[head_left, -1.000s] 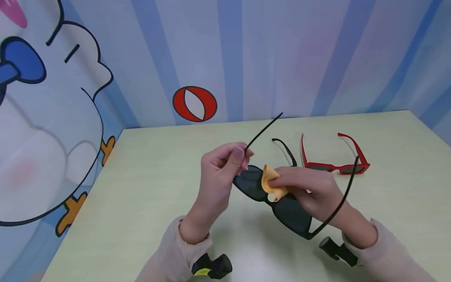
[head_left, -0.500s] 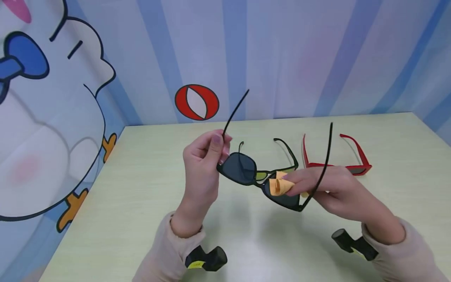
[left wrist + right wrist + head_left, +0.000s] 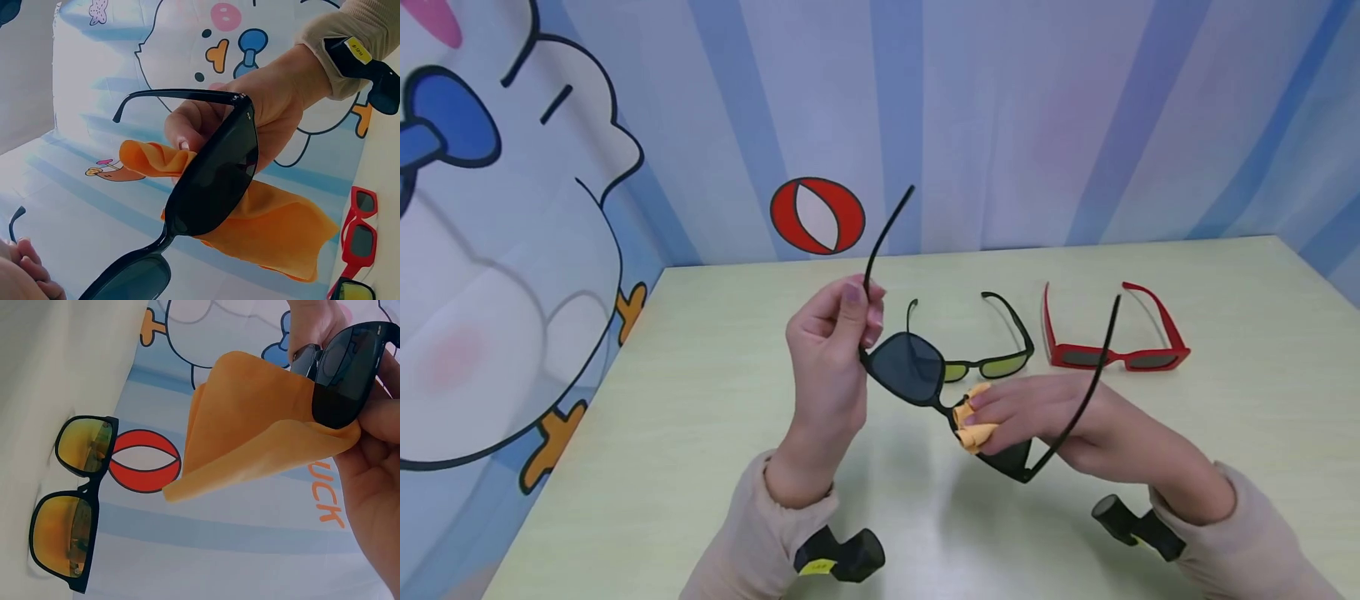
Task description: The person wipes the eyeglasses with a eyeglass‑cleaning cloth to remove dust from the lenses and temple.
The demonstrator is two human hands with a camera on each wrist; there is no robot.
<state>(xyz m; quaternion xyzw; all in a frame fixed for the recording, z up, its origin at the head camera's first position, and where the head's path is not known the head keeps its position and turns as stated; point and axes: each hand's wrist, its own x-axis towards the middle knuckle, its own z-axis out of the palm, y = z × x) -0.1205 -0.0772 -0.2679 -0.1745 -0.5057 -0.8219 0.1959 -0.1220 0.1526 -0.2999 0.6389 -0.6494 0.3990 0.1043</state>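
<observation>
My left hand (image 3: 831,358) pinches one temple of a pair of black sunglasses (image 3: 907,367), holding them tilted above the table. The folded temple arms point up and away. My right hand (image 3: 1075,417) grips an orange cleaning cloth (image 3: 973,433) against the right-hand lens, close to the bridge. In the left wrist view the cloth (image 3: 275,225) hangs down behind the dark lens (image 3: 215,181), with the right thumb at the lens's back. A wide flap of cloth (image 3: 250,406) spreads past the lens in the right wrist view. Fingers hide part of that lens.
Black-framed glasses with yellow-green lenses (image 3: 1003,367) lie unfolded on the table (image 3: 700,417) behind the held pair. To their right are red-framed sunglasses (image 3: 1152,360). A printed curtain (image 3: 1000,125) stands behind the table's back edge.
The sunglasses and left hand have moved left and slightly up, uncovering the yellow-green pair. The cloth has passed from the left lens to the right one, then shifted toward the bridge.
</observation>
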